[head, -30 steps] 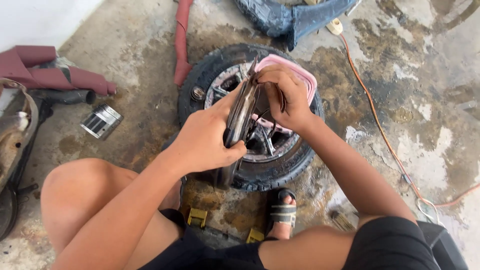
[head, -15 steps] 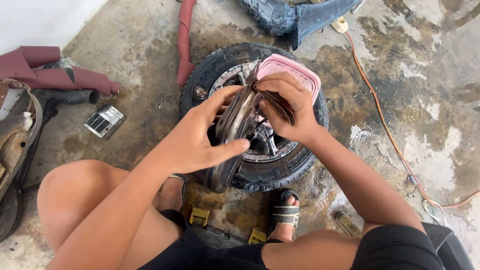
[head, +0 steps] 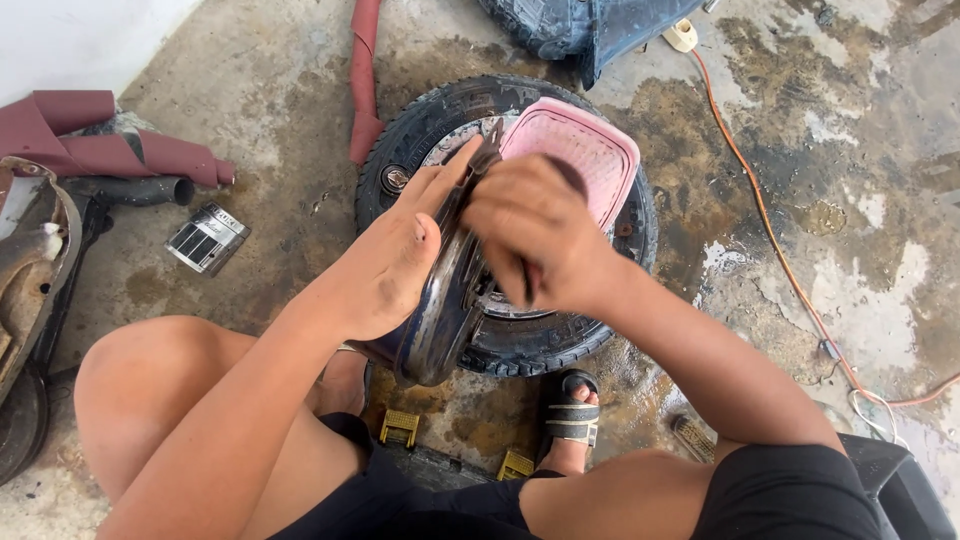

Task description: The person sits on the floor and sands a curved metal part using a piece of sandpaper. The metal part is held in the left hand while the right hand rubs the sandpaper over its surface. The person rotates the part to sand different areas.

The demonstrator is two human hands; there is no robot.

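Two hands clamp a dark curved metal part (head: 440,310) over the tyre (head: 560,340): my left hand (head: 385,270) now presses flatter, my right hand (head: 535,240) has slid down, so I'm rubbing it.

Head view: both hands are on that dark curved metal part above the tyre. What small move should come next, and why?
Probably another short rub along the rim. The left hand braces the dark curved part on edge above the tyre, and the right hand is closed over its upper edge; what it grips is hidden.
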